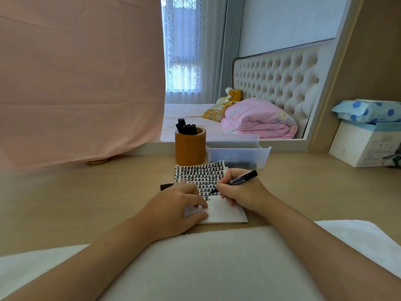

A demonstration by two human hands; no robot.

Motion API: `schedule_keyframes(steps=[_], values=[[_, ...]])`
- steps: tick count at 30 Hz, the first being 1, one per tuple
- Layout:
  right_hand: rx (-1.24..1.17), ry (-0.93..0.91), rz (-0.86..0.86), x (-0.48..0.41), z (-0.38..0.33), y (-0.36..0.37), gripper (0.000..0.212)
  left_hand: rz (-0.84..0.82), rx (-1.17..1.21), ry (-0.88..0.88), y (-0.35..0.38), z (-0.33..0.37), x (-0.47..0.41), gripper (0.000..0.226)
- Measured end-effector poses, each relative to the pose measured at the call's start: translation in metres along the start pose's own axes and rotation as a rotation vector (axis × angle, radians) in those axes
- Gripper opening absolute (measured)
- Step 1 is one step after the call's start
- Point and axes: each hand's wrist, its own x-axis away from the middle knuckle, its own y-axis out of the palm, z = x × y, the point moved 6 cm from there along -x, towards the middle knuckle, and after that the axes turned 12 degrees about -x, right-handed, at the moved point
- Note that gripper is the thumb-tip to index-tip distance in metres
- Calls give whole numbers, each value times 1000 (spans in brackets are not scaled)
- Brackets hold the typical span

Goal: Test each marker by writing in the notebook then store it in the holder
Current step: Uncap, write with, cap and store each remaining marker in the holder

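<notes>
Nearest you, a white towel (206,257) lies across the front edge of the tabletop (86,203), with both your forearms resting over it. Your left hand (173,211) lies flat on the lower left corner of the notebook (225,211), fingers straight and close together, pressing the page down. Your right hand (240,194) pinches the marker (243,178) in a writing grip. Its tip touches the page at the end of the lowest row of black marks, and its barrel slants up and away to the right. Black marks fill the upper part of the page; the lower part is bare white. A short black object (166,186) lies on the tabletop just beyond your left hand, partly hidden; what it is cannot be told. Behind the notebook, the brown cylindrical holder (190,148) stands upright with several black markers (186,127) in it. Just beside it on the right is a clear plastic bin (238,154) with dark items inside. Far right stands a white box (364,144) with a blue-dotted pack (366,110) on top. A pink cloth (80,83) hangs at far left, and beyond it is a bed carrying a folded pink quilt (260,119).
</notes>
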Motion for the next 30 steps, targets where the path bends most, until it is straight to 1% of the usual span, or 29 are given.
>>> schedule_keyframes(steps=[3,8,13,18,23,26,30], values=[[24,-5,4,2,0,3,11,-10,25,-6,1,-2,1,40],[80,-20,38,2,-2,5,18,-13,47,-5,2,-3,2,36],[117,-27,28,3,-3,8,20,-29,71,-24,3,-3,2,34],[168,-48,-18,4,-4,11,14,-22,95,-37,2,-4,2,34],[225,-52,-27,1,-3,13,20,-17,103,-46,3,-5,3,35],[201,-64,-1,3,-3,12,25,-21,107,-44,2,-4,3,33],[198,-76,-24,4,-4,12,21,-26,105,-46,2,-3,1,32]])
